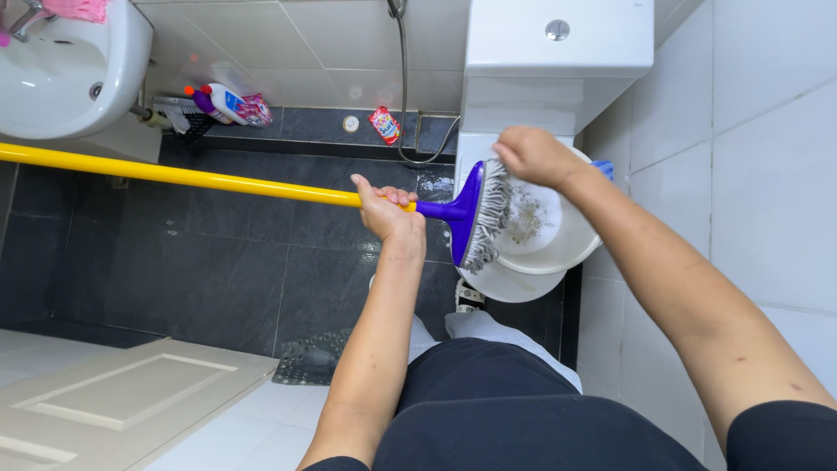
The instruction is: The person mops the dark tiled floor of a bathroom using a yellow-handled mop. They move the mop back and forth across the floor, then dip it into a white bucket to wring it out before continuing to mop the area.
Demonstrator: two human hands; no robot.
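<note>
Bathroom: debris (526, 220) in white basin (567, 249).

- Toilet tank (558, 52) and white wall (750, 131) close in behind and beside the basin (558, 249)
- Dark floor (200, 262) under the yellow pole (174, 174) lies open
- Sink (70, 78) crowds the far corner

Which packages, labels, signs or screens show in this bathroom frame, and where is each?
Spray bottle: lying on the floor under the sink, white body, blue label, red-orange nozzle.
Purple bottle: lying just left of the spray bottle.
Pink patterned pouch: right of the spray bottle.
Small red sachet: by the wall near the hose.
</note>
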